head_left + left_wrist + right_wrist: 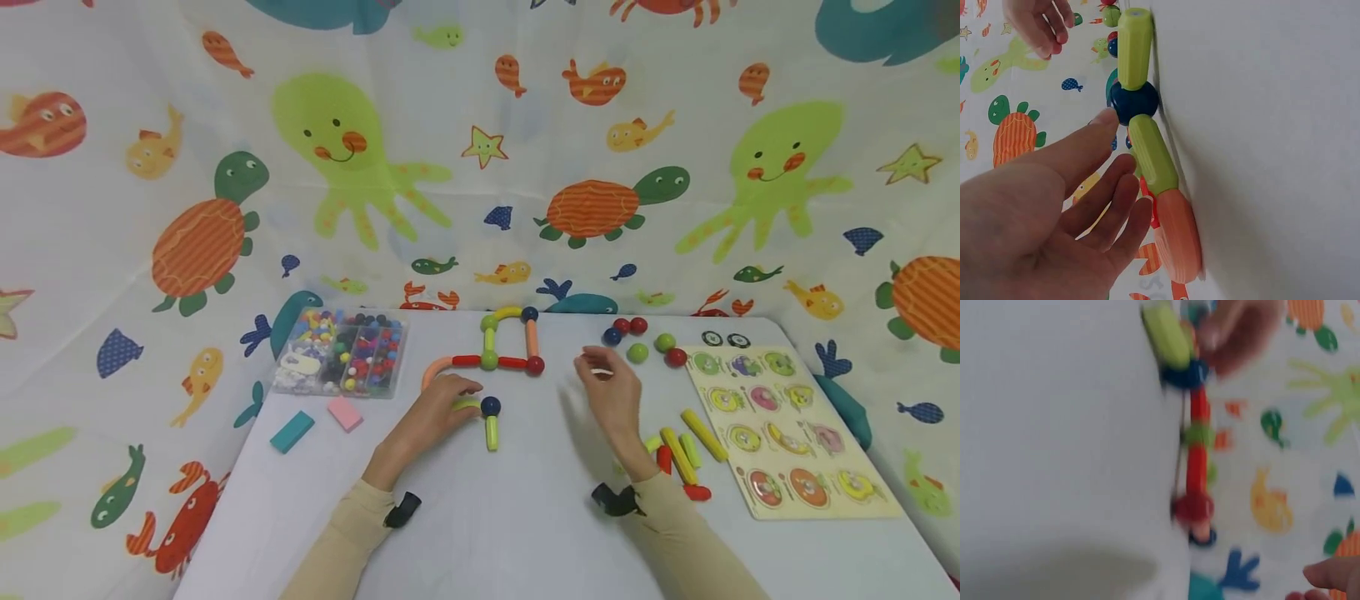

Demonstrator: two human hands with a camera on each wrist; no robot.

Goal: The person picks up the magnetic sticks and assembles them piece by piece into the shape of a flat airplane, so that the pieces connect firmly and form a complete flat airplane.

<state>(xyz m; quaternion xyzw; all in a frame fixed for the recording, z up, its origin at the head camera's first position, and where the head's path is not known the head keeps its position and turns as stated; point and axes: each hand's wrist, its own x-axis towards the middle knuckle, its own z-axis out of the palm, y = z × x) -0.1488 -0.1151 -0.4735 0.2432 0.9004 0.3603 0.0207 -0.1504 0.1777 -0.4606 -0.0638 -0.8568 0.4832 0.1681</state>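
While my left hand lies flat on the white table with its fingers stretched out and holding nothing, its fingertips sit against the dark blue ball and the short green rod beside it. A second green rod runs from that ball back toward me, and the orange curved rod joins on at the far end of the chain, under my fingers. My right hand hovers just above the table a little to the right, fingers loosely bent; I cannot tell whether anything is pinched between them. Near my right wrist lies a pile of loose sticks, yellow, green and red. Just to the right of them is the wooden peg puzzle board. Past my left hand, the chain goes on into a square frame of rods and balls. Loose balls, red, blue and green, lie beyond my right hand. Off to the left are a teal block, a pink block and, farther back, a clear box of beads.
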